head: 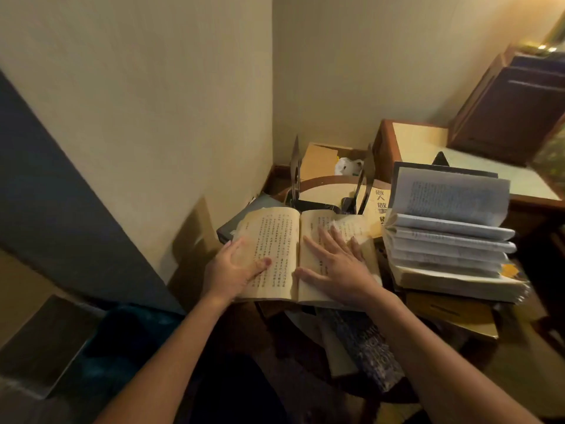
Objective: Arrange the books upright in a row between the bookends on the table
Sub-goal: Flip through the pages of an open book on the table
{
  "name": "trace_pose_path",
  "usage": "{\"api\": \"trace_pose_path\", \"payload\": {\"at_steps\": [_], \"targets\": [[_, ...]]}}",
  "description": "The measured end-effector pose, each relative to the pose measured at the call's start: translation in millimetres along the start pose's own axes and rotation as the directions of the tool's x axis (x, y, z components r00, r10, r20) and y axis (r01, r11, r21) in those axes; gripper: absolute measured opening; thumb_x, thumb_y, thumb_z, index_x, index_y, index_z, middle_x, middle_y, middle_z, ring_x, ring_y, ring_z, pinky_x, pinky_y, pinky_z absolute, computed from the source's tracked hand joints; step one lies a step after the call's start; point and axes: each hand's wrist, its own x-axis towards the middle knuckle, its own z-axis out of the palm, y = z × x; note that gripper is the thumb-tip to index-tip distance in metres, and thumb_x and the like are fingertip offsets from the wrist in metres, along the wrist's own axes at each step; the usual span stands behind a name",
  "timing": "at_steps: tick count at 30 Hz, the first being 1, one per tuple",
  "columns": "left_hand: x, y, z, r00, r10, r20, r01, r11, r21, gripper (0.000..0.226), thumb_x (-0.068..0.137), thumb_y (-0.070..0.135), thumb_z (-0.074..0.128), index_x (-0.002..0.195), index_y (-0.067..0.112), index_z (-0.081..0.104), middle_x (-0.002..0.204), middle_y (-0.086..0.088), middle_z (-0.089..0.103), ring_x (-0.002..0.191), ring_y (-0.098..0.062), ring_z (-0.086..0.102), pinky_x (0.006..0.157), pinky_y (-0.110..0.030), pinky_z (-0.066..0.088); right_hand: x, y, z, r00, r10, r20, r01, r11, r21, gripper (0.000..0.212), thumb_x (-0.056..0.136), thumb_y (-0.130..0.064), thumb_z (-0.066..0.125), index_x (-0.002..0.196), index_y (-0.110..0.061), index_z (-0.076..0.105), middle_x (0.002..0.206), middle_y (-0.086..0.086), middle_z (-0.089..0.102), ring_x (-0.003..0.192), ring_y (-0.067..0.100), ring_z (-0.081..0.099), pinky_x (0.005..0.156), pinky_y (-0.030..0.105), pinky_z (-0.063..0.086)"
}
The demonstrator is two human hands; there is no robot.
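An open book [290, 240] with yellowed pages of vertical print lies at the middle of a round table [324, 188], most of whose surface is covered by books. The left hand [235, 267] grips the book's left half, thumb on the page and fingers curled round the outer edge, their tips hidden. The right hand [336, 267] lies flat on the right page with fingers spread, holding nothing. At the table's far edge stand two dark metal plates, the left bookend [295, 169] and the right bookend [365, 179], apart from each other, their bases partly hidden behind the open book. A yellow book [379, 206] lies beside the right bookend, half covered. At the right edge a stack of books [449, 240] has blurred, fanned pages on top. A patterned book [363, 347] juts over the near edge, in shadow and hard to read.
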Motion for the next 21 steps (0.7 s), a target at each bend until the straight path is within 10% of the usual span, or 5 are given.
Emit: {"api": "trace_pose_path", "payload": {"at_steps": [7,12,17,21], "targets": [[-6,-3,-13,0.997,0.007,0.072,0.006,0.984,-0.180,0.098,0.073,0.038,0.087,0.154,0.030,0.033,0.130,0.000,0.061,0.106,-0.015,0.063,0.076,-0.028,0.059,-37,5,-4,0.994,-0.052,0.101,0.044,0.996,0.078,0.133,0.057,-0.096,0.055,0.154,-0.044,-0.019,0.158,-0.005,-0.039,0.142,0.016,-0.040,0.119,0.046,-0.021],[-17,-1,-12,0.998,0.002,0.062,0.010,0.979,-0.204,0.091,0.078,0.034,0.083,0.154,0.028,0.033,0.129,0.001,0.059,0.105,-0.014,0.062,0.072,-0.026,0.059,-52,1,-9,0.994,0.019,0.103,-0.038,0.983,0.182,0.122,0.069,-0.082,0.065,0.153,-0.048,-0.016,0.160,-0.009,-0.033,0.147,0.024,-0.027,0.118,0.049,-0.008],[-22,5,-14,0.999,0.010,0.041,-0.001,0.974,-0.228,0.081,0.086,0.027,0.077,0.154,0.029,0.032,0.140,-0.001,0.051,0.124,-0.020,0.051,0.087,-0.030,0.053,-55,0,-6,0.997,0.016,-0.070,0.014,0.916,0.401,0.103,0.077,-0.083,0.042,0.157,-0.042,-0.009,0.168,-0.004,-0.005,0.155,0.023,0.003,0.123,0.057,0.012],[-22,15,-23,0.995,0.063,0.072,-0.046,0.975,-0.216,0.066,0.097,0.018,0.062,0.153,0.035,0.031,0.142,0.004,0.047,0.132,-0.021,0.045,0.100,-0.043,0.048,-53,-15,-16,0.976,-0.079,-0.202,0.152,0.912,0.382,0.100,0.081,-0.087,0.020,0.160,-0.032,-0.004,0.167,-0.008,0.003,0.154,0.014,-0.002,0.122,0.053,-0.013]]}}
